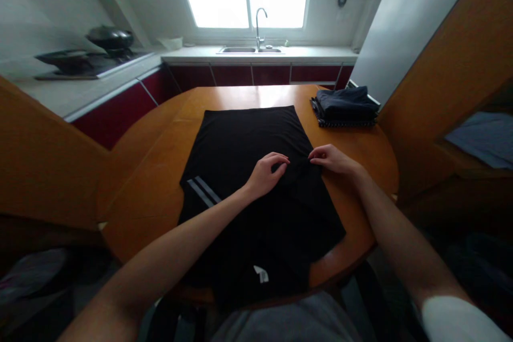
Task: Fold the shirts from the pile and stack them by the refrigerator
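Observation:
A black garment (248, 144) with two pale stripes at its left and a small white logo near me lies spread on a round wooden table (160, 171). My left hand (266, 173) rests on the middle of the cloth, fingers curled and pinching the fabric. My right hand (331, 159) sits at the garment's right edge, its fingertips closed on the cloth there. The two hands are a short gap apart.
A stack of folded dark clothes (344, 107) sits at the table's far right. Behind are a counter with a sink and tap (258, 37) under a bright window, and a stove with a wok (110, 40) at left. Wooden panels flank the table.

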`<move>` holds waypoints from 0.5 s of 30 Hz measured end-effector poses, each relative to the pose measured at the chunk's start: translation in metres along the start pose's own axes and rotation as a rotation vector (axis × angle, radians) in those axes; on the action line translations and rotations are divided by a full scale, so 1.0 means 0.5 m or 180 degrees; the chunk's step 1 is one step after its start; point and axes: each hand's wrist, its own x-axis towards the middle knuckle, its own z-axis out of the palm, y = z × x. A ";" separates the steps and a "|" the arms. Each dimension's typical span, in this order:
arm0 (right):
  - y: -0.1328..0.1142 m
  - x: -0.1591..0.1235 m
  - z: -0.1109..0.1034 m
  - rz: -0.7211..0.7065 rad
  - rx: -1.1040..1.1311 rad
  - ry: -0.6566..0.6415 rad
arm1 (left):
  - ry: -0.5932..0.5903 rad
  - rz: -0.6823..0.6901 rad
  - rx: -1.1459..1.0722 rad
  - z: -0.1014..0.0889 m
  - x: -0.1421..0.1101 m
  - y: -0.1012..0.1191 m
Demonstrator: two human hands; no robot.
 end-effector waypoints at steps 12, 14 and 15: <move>0.013 -0.006 -0.030 0.0158 -0.0348 0.0653 | -0.1525 0.1506 0.0616 0.017 -0.050 0.062; 0.006 -0.010 -0.031 0.0151 -0.0354 0.0421 | -0.1703 0.1559 0.0651 0.021 -0.053 0.060; 0.001 -0.012 -0.030 0.0162 -0.0333 0.0252 | -0.1756 0.1534 0.0696 0.019 -0.052 0.058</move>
